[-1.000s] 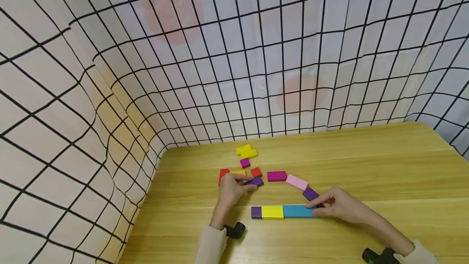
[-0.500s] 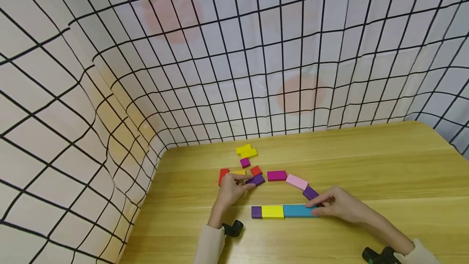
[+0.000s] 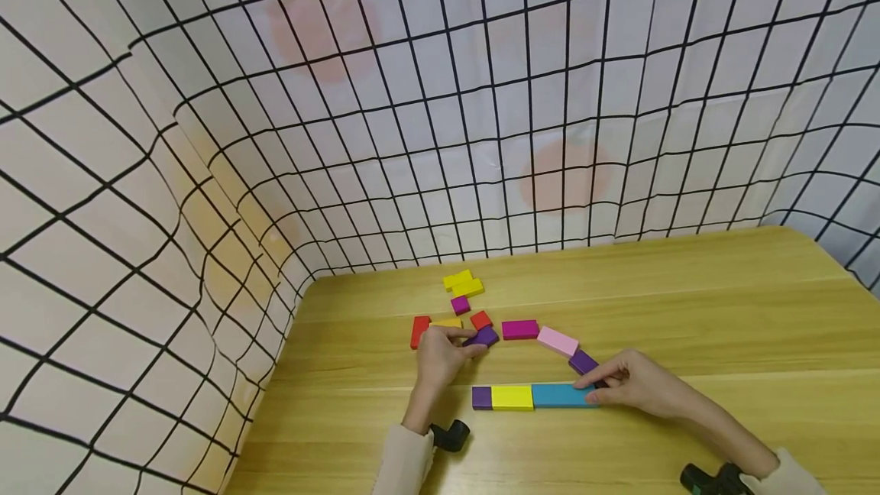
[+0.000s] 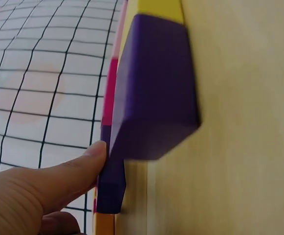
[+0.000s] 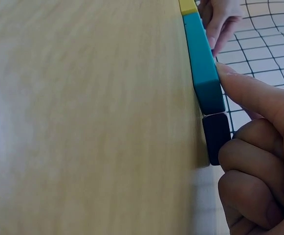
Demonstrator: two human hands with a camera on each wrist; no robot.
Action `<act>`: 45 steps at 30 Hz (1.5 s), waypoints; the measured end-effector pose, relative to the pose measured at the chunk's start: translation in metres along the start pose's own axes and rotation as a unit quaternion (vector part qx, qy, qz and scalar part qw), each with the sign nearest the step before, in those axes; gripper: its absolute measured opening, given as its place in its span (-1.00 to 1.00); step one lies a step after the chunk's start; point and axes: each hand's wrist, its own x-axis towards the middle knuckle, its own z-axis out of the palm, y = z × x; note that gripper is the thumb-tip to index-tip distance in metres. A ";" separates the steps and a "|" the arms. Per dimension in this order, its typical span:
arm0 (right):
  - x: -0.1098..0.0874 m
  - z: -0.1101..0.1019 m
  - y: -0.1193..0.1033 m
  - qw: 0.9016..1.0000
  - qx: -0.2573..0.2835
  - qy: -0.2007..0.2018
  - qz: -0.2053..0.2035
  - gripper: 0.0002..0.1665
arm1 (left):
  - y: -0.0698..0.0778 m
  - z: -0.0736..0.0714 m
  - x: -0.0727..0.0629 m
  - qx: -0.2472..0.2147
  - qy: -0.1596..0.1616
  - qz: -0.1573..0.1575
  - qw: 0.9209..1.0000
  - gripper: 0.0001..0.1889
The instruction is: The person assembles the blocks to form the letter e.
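My left hand (image 3: 440, 357) pinches a purple block (image 3: 486, 336) between thumb and forefinger, beside a small red block (image 3: 481, 320). In the left wrist view the thumb (image 4: 73, 171) lies against this purple block (image 4: 111, 188). My right hand (image 3: 639, 384) holds the right end of a long blue block (image 3: 560, 396), thumb and forefinger at its edges, other fingers curled. The blue block ends a straight row with a yellow block (image 3: 512, 398) and a short purple block (image 3: 481, 398). Above it curve a magenta block (image 3: 519, 329), a pink block (image 3: 558, 341) and another purple block (image 3: 582, 362).
Two yellow blocks (image 3: 467, 288) and a small magenta block (image 3: 460, 305) lie farther back. A red block (image 3: 419, 332) and an orange block (image 3: 448, 323) sit behind the left hand, partly covered. White cloth with a black grid (image 3: 481, 136) encloses the wooden table (image 3: 722, 312).
My left hand has shifted slightly right, and the purple block in it has moved right and a little away, toward the magenta block. The right hand and the straight row look the same.
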 end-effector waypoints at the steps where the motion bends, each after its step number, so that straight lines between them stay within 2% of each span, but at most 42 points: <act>1: 0.000 0.000 0.000 1.000 0.001 -0.001 0.000 -0.76 | 0.000 0.001 0.000 0.000 0.003 0.000 1.000 -0.74; 5: -0.001 0.000 -0.001 1.000 0.006 -0.006 0.000 -0.78 | -0.003 0.001 0.001 -0.023 -0.005 0.007 1.000 -0.74; 11: -0.001 0.000 -0.003 1.000 0.005 -0.008 -0.001 -0.77 | -0.017 -0.002 0.007 -0.091 -0.063 0.048 0.993 -0.83; 16: -0.001 -0.001 -0.002 1.000 0.002 -0.006 0.001 -0.79 | -0.020 -0.004 0.008 -0.114 -0.094 0.044 0.988 -0.85; 23: -0.001 0.000 -0.002 1.000 0.000 -0.003 0.011 -0.79 | -0.023 -0.005 0.010 -0.118 -0.099 0.047 0.987 -0.85; 35: -0.001 0.000 -0.002 1.000 0.004 -0.001 0.007 -0.80 | -0.020 -0.004 0.009 -0.084 -0.086 0.030 0.992 -0.77; 45: 0.000 0.000 -0.001 1.000 0.019 -0.008 0.002 -0.79 | -0.017 -0.002 0.008 -0.073 -0.076 0.033 0.994 -0.78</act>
